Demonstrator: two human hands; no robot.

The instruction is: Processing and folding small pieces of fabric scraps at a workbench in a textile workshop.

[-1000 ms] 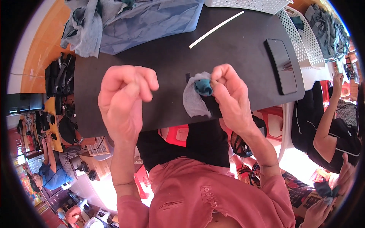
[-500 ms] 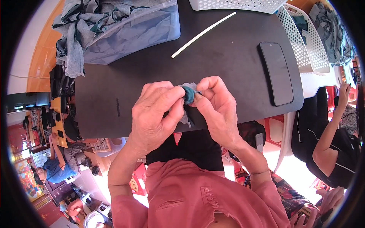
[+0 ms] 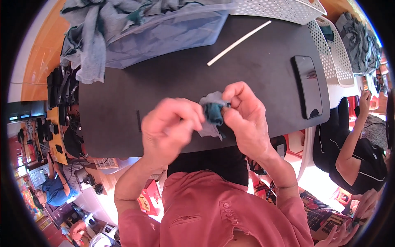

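Eased back from one grey-and-teal cloth scrap above one tabletop, the left hand blurs, its grip unclear, as the right hand pinches the scrap, with one white stick, one phone, one bin heaped with fabric and two perforated baskets, one holding teal cloth, beyond.

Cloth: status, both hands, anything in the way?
Right hand pinching cloth. Left hand blurred beside it, contact unclear. Stick, phone lie apart from both hands.
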